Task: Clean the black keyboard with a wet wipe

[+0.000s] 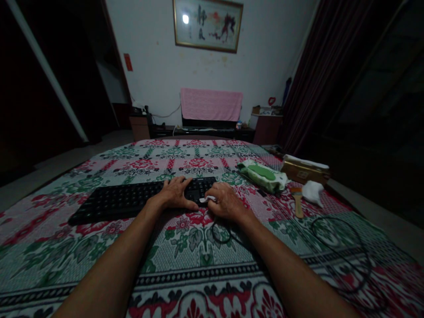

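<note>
A black keyboard (122,198) lies on the patterned bedspread, slanting slightly in front of me. My left hand (175,193) spans its right part, fingers at the far edge and thumb along the near edge, holding it. My right hand (227,201) is closed around a small white wipe (208,199) and presses on the keyboard's right end. Part of the wipe is hidden by the fingers. A thin black cable (221,242) loops below my right wrist.
On the right lie a green-and-white wipes pack (263,175), a brush with a wooden handle (298,205), a crumpled white tissue (312,193) and a gold-coloured box (304,170). More black cable (359,238) coils nearer me. A pink cloth (212,104) hangs by the far wall.
</note>
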Demonstrator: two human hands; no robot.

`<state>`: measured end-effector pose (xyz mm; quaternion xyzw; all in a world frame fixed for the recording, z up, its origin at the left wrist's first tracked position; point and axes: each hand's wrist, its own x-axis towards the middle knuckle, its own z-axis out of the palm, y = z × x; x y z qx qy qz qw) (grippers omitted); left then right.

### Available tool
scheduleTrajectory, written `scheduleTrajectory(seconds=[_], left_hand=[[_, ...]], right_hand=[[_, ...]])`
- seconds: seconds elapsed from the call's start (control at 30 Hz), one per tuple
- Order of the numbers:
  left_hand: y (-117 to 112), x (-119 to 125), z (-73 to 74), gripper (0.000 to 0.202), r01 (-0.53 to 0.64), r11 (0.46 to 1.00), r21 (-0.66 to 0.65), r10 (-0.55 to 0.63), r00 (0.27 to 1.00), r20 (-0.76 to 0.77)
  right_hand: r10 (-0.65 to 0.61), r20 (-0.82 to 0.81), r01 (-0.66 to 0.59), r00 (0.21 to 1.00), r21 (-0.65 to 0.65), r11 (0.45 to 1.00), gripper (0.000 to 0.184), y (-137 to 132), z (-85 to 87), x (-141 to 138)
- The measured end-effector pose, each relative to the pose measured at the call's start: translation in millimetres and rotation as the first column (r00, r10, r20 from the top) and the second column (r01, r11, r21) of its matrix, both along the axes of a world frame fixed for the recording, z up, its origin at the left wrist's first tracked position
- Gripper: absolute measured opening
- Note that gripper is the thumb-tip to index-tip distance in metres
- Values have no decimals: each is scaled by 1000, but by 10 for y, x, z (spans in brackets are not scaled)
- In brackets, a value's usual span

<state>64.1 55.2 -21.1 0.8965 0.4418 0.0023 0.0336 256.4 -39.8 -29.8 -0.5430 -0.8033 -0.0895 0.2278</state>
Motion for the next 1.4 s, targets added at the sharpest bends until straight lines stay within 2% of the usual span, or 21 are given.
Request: scheduleTrajectory(seconds=[0.17, 0.3, 0.47, 0.6, 0.8, 0.93, 1.13, 1.4], left_hand=[[-2, 3, -2, 112, 9, 1000, 18, -9, 1000, 4], [-10, 7, 9, 114, 1, 1000, 13, -1, 1000, 1], [-16, -6, 30, 113, 7, 1000, -9, -8, 1000, -12], [-30, -19, 52, 113, 9, 999, -37, -10, 1000, -13], [-50, -12, 72, 113, 15, 999, -43, -15, 1000, -2], [-46, -10, 64, 113, 10, 999, -38, -10, 1000, -2], [-38, -9, 54, 113, -1, 999, -43, 1, 1000, -8], [-33, -9, 54, 114, 11, 999, -40, -11, 1000, -17]], right_hand=[[67, 19, -67, 998, 14, 998, 16, -7, -11, -84], [9, -5, -8, 1000, 30, 1000, 15, 22, -36, -20], [-93, -149, 99, 984, 35, 994, 17, 47, -24, 149], [-101, -202, 107, 974, 21, 994, 18, 31, 13, 206], [-8, -103, 9, 995, 13, 1000, 15, 44, -17, 99], [-3, -32, 3, 999, 10, 1000, 15, 41, -22, 67], [-79, -84, 79, 993, 5, 997, 15, 16, 11, 138], [-35, -118, 38, 992, 20, 999, 14, 49, -35, 126]])
